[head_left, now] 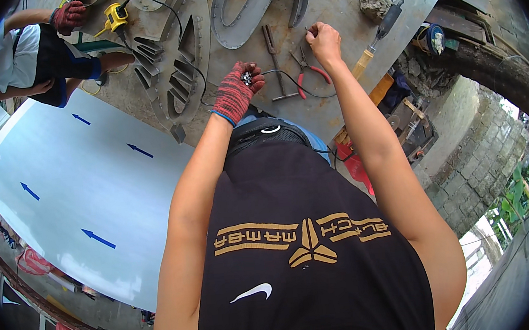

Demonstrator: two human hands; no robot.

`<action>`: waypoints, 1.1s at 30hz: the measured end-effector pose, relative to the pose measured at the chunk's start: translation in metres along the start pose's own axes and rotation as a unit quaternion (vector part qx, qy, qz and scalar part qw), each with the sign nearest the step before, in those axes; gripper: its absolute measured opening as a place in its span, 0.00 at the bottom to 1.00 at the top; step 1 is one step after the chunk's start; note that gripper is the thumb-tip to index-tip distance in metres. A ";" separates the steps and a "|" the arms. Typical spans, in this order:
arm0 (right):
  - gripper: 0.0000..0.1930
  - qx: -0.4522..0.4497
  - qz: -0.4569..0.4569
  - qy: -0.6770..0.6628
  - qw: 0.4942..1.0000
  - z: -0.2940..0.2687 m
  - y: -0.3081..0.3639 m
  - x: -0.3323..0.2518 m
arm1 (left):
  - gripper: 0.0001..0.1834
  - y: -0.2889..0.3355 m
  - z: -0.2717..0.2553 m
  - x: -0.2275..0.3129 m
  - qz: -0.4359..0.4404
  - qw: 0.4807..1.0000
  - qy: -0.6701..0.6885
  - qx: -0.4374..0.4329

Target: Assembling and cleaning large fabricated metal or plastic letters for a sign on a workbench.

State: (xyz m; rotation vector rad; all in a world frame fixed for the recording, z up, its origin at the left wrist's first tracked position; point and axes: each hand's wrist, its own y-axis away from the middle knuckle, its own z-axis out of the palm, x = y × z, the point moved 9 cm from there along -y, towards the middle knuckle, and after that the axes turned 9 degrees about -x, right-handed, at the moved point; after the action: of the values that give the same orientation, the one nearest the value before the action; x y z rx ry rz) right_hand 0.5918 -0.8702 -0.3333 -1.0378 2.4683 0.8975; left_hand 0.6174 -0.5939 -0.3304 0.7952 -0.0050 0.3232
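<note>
My left hand (238, 91), in a red and black knit glove, is cupped around a small heap of shiny metal pieces (247, 77). My bare right hand (325, 41) is over the metal-topped table, its thumb and fingertips pinched together. Whatever it pinches is too small to make out. Just below that hand lie pliers with red handles (311, 76), jaws spread. Left of them rests a T-shaped metal tool (274, 62). A bent metal strip shaped like a large S (234, 35) stands beyond both hands.
More bent metal shapes (188, 86) crowd the table's left. A stone (376, 4) and a wooden-handled soldering iron (366, 58) lie right. A black cable (298, 85) crosses between my hands. Another person's gloved hand (68, 17) is near a yellow power tool (114, 17). A pale sheet (88, 188) spreads lower left.
</note>
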 end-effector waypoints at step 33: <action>0.07 0.034 -0.262 -0.104 0.959 -0.022 0.103 -0.114 | 0.19 -0.013 0.029 -0.011 0.002 0.997 -0.077 0.010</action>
State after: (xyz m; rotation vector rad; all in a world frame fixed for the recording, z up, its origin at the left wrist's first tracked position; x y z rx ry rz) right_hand 0.5948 -0.7688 -0.2159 -1.3980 1.8944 0.6985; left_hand 0.6143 -0.6256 -0.3204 0.8382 -0.1478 0.2651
